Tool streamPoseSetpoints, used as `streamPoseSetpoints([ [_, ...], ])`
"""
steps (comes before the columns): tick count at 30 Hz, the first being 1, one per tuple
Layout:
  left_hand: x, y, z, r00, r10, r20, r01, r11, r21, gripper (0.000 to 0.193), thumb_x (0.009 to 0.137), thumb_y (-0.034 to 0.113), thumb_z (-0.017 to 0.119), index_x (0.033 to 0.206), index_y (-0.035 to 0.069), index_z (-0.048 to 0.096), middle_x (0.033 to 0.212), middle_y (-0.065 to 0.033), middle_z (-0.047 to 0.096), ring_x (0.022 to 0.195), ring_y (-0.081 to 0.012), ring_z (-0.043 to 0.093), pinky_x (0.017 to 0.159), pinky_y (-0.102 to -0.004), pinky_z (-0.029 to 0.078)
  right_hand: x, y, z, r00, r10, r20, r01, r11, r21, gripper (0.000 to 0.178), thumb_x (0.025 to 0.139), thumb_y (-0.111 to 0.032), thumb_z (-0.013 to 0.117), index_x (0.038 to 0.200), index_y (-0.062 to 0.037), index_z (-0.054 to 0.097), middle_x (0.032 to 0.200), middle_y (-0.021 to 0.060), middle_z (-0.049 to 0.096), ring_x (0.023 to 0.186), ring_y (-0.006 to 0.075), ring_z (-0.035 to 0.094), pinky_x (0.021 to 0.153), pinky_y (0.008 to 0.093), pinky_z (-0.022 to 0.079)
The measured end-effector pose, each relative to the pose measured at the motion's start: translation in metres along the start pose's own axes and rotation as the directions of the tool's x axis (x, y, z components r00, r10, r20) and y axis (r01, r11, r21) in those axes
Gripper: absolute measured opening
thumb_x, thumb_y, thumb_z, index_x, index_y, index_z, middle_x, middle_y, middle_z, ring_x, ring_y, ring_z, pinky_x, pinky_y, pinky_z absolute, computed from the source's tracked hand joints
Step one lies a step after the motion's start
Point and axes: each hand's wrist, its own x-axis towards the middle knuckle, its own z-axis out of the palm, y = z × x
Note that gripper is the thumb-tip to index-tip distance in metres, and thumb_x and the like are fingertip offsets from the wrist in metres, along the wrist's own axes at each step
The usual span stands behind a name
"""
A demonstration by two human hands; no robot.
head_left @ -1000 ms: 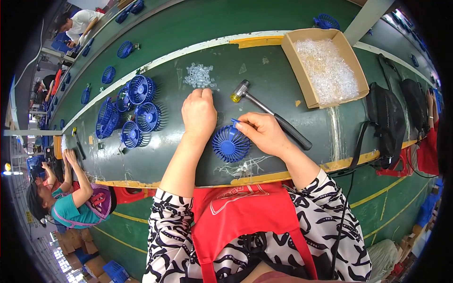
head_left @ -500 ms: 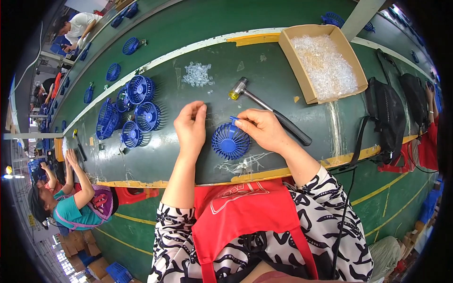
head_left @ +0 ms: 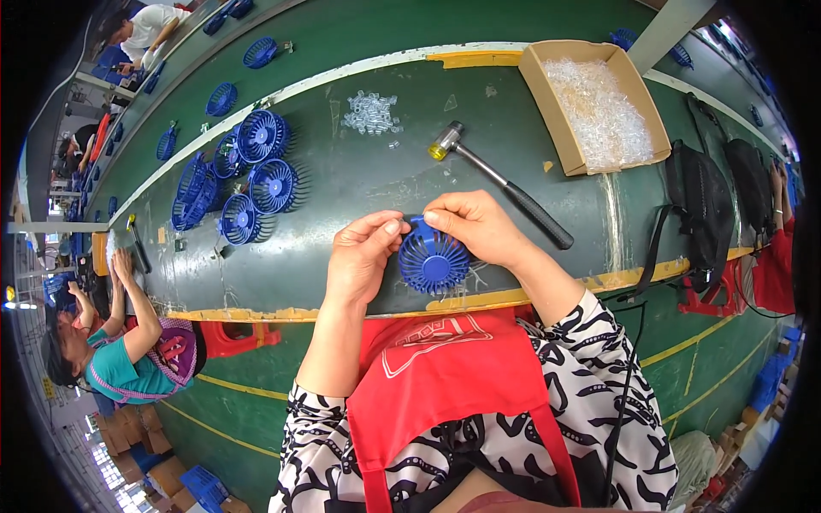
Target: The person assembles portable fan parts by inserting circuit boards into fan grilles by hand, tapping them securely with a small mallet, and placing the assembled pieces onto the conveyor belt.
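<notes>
A blue round fan cover (head_left: 434, 262) with radial slats lies before me at the bench's near edge, its short tab pointing away from me. My right hand (head_left: 481, 229) grips that tab between thumb and fingers. Beside the tab, my left hand (head_left: 366, 256) is closed in a pinch; whatever is between its fingertips is too small to make out. Beyond my hands sits a loose pile of small clear plastic pieces (head_left: 370, 113). A mallet (head_left: 505, 184) with a yellow-tipped metal head and black handle rests to the right of the pile.
Several blue fan covers (head_left: 273, 185) are grouped at the left. A cardboard box (head_left: 590, 111) of clear plastic pieces stands at the far right, near a black bag (head_left: 699, 214). Behind a white rail, a green conveyor (head_left: 342, 34) carries more covers. A co-worker (head_left: 137, 350) sits at the left.
My left hand has come over to the cover's tab, its fingers now pinched beside the right hand's. The view has shifted slightly. Covers on the conveyor have moved.
</notes>
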Motion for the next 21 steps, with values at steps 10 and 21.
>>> streamPoseSetpoints([
  [10,-0.012,0.0,-0.006,0.999,0.018,0.041,-0.021,0.997,0.08,0.018,0.088,0.002,0.068,0.106,0.0,0.069,0.094,-0.0111,0.072,0.085,-0.0155,0.068,0.078,-0.0264,0.053,-0.003,-0.004,0.009,0.993,0.08,0.092,-0.086,0.994,0.068,0.02,0.095,-0.017,0.063,0.096,0.0009,0.07,0.081,-0.002,0.065,0.073,0.0035,0.055,0.065,0.0204,0.046],
  [21,-0.018,0.003,0.009,0.979,0.2,0.028,-0.188,0.854,0.485,0.018,0.089,-0.002,0.065,0.106,-0.002,0.071,0.099,-0.0104,0.072,0.09,-0.0137,0.066,0.084,-0.0254,0.053,-0.001,-0.007,0.013,0.999,0.027,0.042,-0.022,0.994,-0.111,0.019,0.095,-0.018,0.063,0.092,0.0003,0.069,0.072,-0.005,0.059,0.065,0.0019,0.049,0.056,0.02,0.041],
])
